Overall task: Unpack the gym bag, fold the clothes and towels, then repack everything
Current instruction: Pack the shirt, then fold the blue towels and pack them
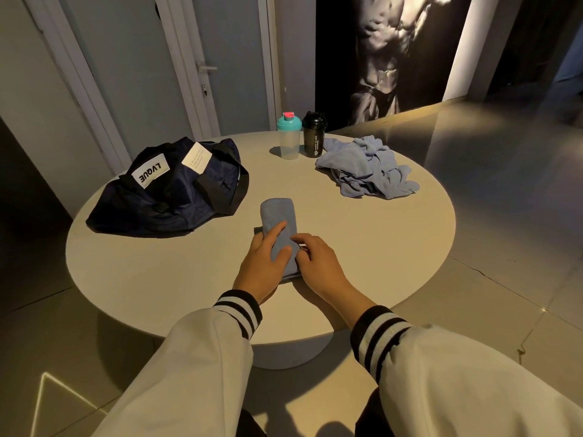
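The left hand [266, 260] lay over the near half of the folded blue towel [279, 222], palm down, fingers spread along the cloth and the thumb curled over its right edge, so it was pressing and lightly gripping the towel rather than lifting it. The right hand [315, 257] sat just beside it, touching the towel's right near edge with bent fingertips; whether it pinched a layer or only steadied the fold could not be told.

The towel's long axis ran away from the person, near end under the two hands, far rounded end pointing toward the gap between the navy gym bag [170, 187] and the shaker bottles. It rested on the round table [362, 247], near the middle and toward the person's side. The bag lay to the far left of the towel, on the left hand's side and nearer to that hand. The crumpled heap of blue cloth [369, 167] lay well apart at the far right, on the right hand's side, just beside the black shaker bottle [314, 135], with the clear teal-lidded shaker bottle [288, 137] next to that.

By my reading, this towel's fold was nearly finished, and the heap remained to be folded before repacking
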Available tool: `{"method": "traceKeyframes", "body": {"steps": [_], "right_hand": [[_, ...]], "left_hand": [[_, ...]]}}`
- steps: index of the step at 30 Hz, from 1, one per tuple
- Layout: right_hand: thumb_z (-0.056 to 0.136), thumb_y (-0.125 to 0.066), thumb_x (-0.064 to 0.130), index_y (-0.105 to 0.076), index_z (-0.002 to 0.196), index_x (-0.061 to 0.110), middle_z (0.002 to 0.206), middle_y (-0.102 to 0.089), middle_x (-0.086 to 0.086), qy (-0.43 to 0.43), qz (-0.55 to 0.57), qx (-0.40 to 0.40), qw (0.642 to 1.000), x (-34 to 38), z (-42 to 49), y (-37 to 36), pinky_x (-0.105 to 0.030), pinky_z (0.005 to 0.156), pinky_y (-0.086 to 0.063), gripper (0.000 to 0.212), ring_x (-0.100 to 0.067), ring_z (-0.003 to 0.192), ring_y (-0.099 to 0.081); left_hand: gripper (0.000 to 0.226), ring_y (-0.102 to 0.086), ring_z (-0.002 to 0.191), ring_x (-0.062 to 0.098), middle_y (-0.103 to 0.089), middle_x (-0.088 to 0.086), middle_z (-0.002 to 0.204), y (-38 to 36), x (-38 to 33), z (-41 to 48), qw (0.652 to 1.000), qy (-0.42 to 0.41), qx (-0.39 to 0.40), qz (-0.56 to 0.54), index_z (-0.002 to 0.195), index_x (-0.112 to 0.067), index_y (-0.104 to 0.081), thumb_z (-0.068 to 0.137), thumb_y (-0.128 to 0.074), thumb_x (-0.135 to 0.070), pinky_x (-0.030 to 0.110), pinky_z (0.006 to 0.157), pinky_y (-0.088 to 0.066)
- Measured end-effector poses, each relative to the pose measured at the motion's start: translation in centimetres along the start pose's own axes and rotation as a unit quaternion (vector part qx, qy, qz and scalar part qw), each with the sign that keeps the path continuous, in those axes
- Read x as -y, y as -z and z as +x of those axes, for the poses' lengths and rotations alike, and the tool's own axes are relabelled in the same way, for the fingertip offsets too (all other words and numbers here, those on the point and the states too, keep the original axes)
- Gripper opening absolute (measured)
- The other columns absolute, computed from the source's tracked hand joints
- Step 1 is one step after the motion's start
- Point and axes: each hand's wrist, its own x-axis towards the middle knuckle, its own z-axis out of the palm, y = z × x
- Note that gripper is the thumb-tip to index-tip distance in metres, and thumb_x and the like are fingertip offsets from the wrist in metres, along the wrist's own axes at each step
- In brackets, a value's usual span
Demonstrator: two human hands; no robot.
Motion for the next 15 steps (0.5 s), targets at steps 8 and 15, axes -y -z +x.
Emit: {"method": "traceKeyframes", "body": {"steps": [8, 15], "right_hand": [[0.102, -0.043, 0.039, -0.043, 0.133, 0.039, 0.138, -0.053, -0.004, -0.016, 0.074, 0.039, 0.996, 1.4, -0.8, -0.6, -0.047, 0.099, -0.053, 0.031, -0.023, 0.122, -0.057], [0.107, -0.042, 0.025, -0.044, 0.139, 0.036, 0.139, -0.053, 0.004, -0.007, 0.17, 0.043, 0.984, 3.4, 1.9, -0.8, -0.033, 0.093, -0.057, 0.034, -0.008, 0.111, -0.062]], "left_hand": [[0.051, -0.047, 0.121, 0.013, -0.041, 0.001, 0.145, 0.9, -1.2, -0.7, 0.988, 0.029, -0.041, -0.145, 0.146, -0.038, -0.045, 0.103, -0.051, -0.011, 0.0, 0.071, -0.045], [0.048, -0.049, 0.129, 0.019, -0.042, -0.003, 0.144, 1.9, -1.8, 0.3, 0.976, 0.041, -0.055, -0.206, 0.139, -0.043, -0.048, 0.103, -0.051, -0.011, 0.028, 0.095, -0.053]]}}
